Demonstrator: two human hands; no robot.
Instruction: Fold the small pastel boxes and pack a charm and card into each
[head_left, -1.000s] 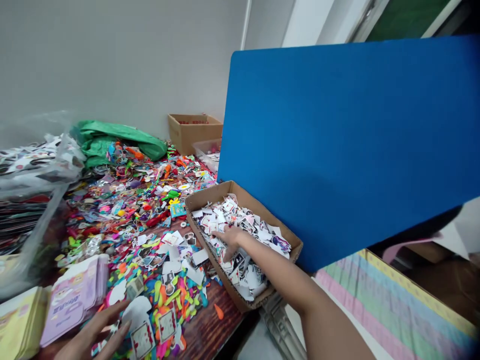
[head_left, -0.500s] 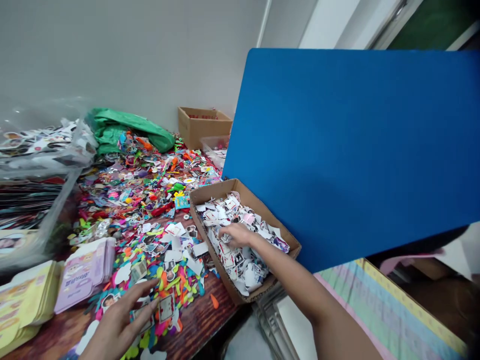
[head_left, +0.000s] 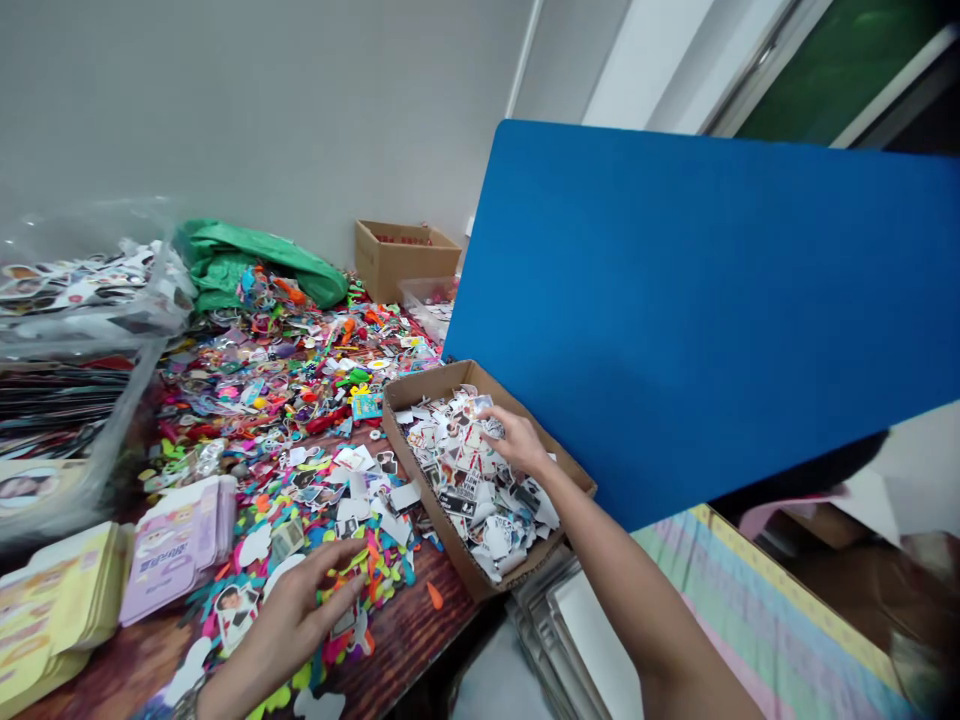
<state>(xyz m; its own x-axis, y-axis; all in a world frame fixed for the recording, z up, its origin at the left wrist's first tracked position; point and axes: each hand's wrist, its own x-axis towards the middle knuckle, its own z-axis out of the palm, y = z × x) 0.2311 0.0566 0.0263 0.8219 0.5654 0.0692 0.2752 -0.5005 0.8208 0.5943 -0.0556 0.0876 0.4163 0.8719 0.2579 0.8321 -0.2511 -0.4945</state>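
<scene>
My right hand [head_left: 519,442] reaches into a shallow cardboard box [head_left: 466,578] heaped with small cut-out paper stickers [head_left: 491,520]. Its fingers are bent and apart, with the tips at the stickers; I see nothing gripped between them. Over the near part of the table, my left hand [head_left: 304,600] hovers with fingers stretched and spread, holding nothing. Beneath and around it lie bright plastic pieces [head_left: 382,575] and loose stickers [head_left: 238,612]. The palm hides part of this pile.
Stacks of purple cards [head_left: 169,555] and yellow cards [head_left: 56,610] stand at left, beside a clear bag [head_left: 127,400]. Mixed trinkets [head_left: 292,370], a green bag [head_left: 259,255] and a cardboard carton [head_left: 409,265] lie farther back. A big blue panel [head_left: 675,320] borders the box on the right.
My right hand has moved toward the far right of the box, and its fingers have spread. My left hand has shifted right and slightly away from me over the pile.
</scene>
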